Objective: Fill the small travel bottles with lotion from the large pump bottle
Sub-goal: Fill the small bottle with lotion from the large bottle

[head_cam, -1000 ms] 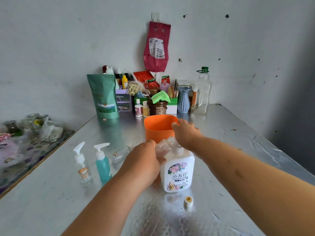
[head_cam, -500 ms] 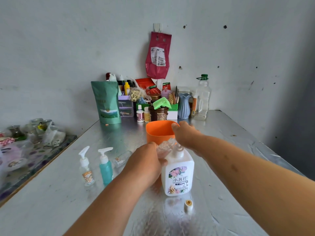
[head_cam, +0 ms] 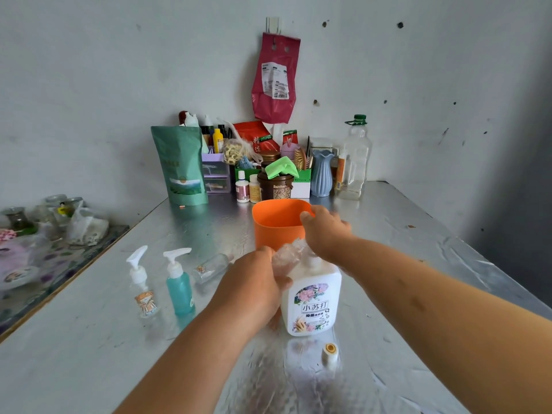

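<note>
Head view: we look down our forearms at the hands, which meet over the large pump bottle (head_cam: 313,303), upright mid-surface (head_cam: 418,258).
Left hand (head_cam: 254,285): curled round a clear crinkled container (head_cam: 288,255), holding it against the pump bottle's shoulder. We take it for a travel bottle but cannot be sure.
Right hand (head_cam: 327,233): draped over the pump head, thumb out toward the orange cup (head_cam: 276,225). Its fingers are hidden, so we cannot tell whether they grip or only press.
Step in hand: we judge this to be pumping lotion into the first container; no lotion shows.
Next move: a straight downward press, keeping the container's mouth under the nozzle and the big bottle steady so it does not tip.
Waiting bottles: a teal bottle (head_cam: 179,289) and a clear sticker bottle (head_cam: 143,291) stand upright to our left with their pumps on. Another clear bottle (head_cam: 213,265) lies on its side just behind them.
Loose cap (head_cam: 330,355): stands just in front of the pump bottle, on our side.
Edges: the left edge meets a cluttered side table (head_cam: 59,264) and the right edge falls away to shadow. Both are well apart from the hands.
Open room: bare foil to our right and near us. The orange cup sits just behind the hands, and a green pouch (head_cam: 180,165) and jars crowd the back wall.
</note>
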### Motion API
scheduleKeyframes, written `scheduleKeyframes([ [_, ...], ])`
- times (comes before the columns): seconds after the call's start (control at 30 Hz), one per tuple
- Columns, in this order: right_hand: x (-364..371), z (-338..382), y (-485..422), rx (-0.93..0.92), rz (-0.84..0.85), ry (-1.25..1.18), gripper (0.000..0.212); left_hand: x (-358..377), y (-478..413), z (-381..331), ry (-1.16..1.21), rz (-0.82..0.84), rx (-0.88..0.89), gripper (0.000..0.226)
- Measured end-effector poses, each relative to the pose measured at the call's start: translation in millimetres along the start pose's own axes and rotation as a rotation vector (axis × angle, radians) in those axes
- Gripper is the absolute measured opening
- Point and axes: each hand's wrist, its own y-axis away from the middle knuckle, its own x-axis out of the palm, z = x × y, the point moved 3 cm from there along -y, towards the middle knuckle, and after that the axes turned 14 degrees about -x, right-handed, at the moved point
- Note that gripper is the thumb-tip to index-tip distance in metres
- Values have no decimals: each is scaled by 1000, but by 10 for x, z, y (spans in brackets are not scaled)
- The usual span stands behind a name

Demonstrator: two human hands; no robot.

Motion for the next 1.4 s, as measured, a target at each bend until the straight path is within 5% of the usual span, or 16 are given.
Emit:
scheduleKeyframes([
  [0.33, -137, 3, -13, 9, -3, -29, 40, -111, 23, -74, 12, 13, 5, 32],
  [0.53, -71, -3, -69, 31, 9, -89, 16, -102, -7, -57, 15, 16, 12, 30],
  [0.63, -66, -16, -44, 12, 0, -125, 32, -81, -20, -45, 18, 9, 16, 28],
  [0.77, 23, -59, -72, 61, -56, -159, 18, -36, -29, -28, 13, -3, 11, 25],
  [0.9, 19, -13, -15, 24, -26, -90, 37, -9, -22, -8, 9, 10, -4, 27],
  [1.4, -214, 75, 115, 9, 15, -15, 34, -110, 20, -70, 25, 23, 7, 34],
])
